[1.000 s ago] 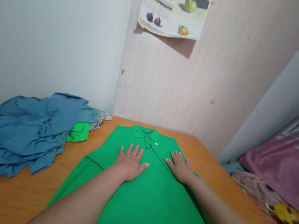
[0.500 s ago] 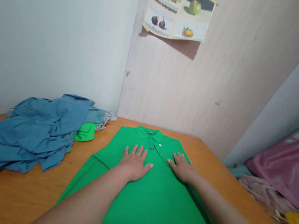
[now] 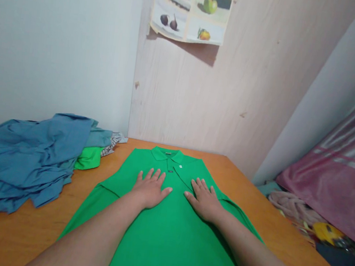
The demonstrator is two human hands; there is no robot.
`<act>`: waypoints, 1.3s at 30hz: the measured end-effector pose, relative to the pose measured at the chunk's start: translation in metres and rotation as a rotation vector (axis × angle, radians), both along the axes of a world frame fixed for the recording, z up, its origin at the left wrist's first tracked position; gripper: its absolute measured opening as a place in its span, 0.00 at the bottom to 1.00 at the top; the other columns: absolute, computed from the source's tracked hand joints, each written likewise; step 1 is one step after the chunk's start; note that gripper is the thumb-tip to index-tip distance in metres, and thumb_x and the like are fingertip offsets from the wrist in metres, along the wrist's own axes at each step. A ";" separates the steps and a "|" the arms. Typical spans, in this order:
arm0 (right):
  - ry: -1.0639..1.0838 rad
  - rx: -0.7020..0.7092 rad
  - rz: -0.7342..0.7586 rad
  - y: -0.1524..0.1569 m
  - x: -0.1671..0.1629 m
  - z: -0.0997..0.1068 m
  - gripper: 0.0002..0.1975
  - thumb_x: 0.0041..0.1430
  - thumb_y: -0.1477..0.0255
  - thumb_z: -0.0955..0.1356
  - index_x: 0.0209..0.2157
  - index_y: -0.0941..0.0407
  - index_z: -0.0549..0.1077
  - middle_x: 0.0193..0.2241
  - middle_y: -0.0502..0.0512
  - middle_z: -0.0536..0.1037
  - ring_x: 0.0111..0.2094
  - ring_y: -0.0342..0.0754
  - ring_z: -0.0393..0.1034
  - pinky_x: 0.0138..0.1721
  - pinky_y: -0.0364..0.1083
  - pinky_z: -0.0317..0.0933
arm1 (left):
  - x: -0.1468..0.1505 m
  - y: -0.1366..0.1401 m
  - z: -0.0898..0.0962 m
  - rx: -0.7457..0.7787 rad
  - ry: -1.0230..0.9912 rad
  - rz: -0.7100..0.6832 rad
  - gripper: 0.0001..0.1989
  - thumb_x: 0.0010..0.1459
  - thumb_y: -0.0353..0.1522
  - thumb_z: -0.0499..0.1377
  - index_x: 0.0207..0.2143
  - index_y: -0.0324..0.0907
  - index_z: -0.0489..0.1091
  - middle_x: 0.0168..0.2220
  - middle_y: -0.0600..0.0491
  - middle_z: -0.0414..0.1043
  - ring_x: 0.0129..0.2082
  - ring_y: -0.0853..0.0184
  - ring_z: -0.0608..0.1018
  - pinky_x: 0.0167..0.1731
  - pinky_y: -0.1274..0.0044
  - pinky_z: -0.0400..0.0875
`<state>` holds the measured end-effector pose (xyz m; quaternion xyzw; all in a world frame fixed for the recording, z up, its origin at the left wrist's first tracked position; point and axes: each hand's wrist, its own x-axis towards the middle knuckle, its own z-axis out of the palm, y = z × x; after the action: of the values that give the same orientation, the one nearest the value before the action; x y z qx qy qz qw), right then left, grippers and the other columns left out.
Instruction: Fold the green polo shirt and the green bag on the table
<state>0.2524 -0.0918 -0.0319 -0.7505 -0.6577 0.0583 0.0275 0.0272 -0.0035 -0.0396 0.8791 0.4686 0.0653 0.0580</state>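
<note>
A green polo shirt (image 3: pixel 165 235) lies spread front side up on the table, its collar towards the wall and its lower part running out of the bottom of the view. My left hand (image 3: pixel 150 190) rests flat on the chest, left of the button placket, fingers spread. On the other side of the placket, my right hand (image 3: pixel 203 200) also lies flat on the cloth with its fingers slightly apart. Neither hand grips the fabric. My forearms cover parts of the shirt's sides.
Crumpled blue clothes (image 3: pixel 32 158) lie in a heap on the left of the orange-brown table (image 3: pixel 224 173), with a bright green cloth (image 3: pixel 89 158) beside them. A fruit picture sheet (image 3: pixel 190 13) hangs on the wall. Pink fabric (image 3: pixel 323 181) and other items are beyond the table's right edge.
The camera view has turned slightly to the right. My right hand has shifted inward over the shirt, closer to my left hand, which stays flat at about the same spot.
</note>
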 end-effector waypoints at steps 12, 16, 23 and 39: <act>-0.008 0.028 -0.057 -0.089 0.009 -0.010 0.41 0.63 0.43 0.49 0.70 0.51 0.46 0.70 0.55 0.42 0.70 0.56 0.32 0.66 0.64 0.29 | -0.003 -0.003 0.005 0.006 -0.011 -0.024 0.43 0.61 0.60 0.36 0.69 0.45 0.49 0.71 0.45 0.40 0.69 0.47 0.44 0.62 0.47 0.40; -0.027 0.037 -0.061 -0.086 0.009 -0.011 0.41 0.63 0.43 0.49 0.70 0.51 0.46 0.70 0.55 0.43 0.70 0.57 0.33 0.66 0.65 0.30 | -0.003 -0.007 0.009 0.020 -0.001 -0.037 0.43 0.61 0.60 0.38 0.69 0.43 0.49 0.71 0.44 0.41 0.69 0.48 0.45 0.63 0.50 0.39; -0.051 0.066 -0.044 -0.081 0.017 -0.018 0.41 0.63 0.43 0.49 0.70 0.51 0.47 0.70 0.55 0.46 0.70 0.57 0.36 0.65 0.66 0.33 | -0.040 -0.025 0.019 0.003 0.009 0.008 0.38 0.63 0.57 0.42 0.67 0.44 0.52 0.71 0.44 0.41 0.69 0.49 0.47 0.62 0.52 0.45; 0.443 0.717 -0.141 -0.137 0.020 -0.015 0.25 0.61 0.52 0.60 0.48 0.53 0.76 0.48 0.56 0.79 0.51 0.55 0.72 0.55 0.54 0.61 | -0.192 -0.152 0.010 0.421 -0.822 0.226 0.15 0.66 0.40 0.51 0.39 0.43 0.73 0.38 0.51 0.76 0.40 0.63 0.77 0.43 0.73 0.70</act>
<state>0.2719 -0.2283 -0.0467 -0.7060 -0.5616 -0.0165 0.4311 -0.1650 -0.1556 -0.0300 0.7166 0.4761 0.5071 0.0517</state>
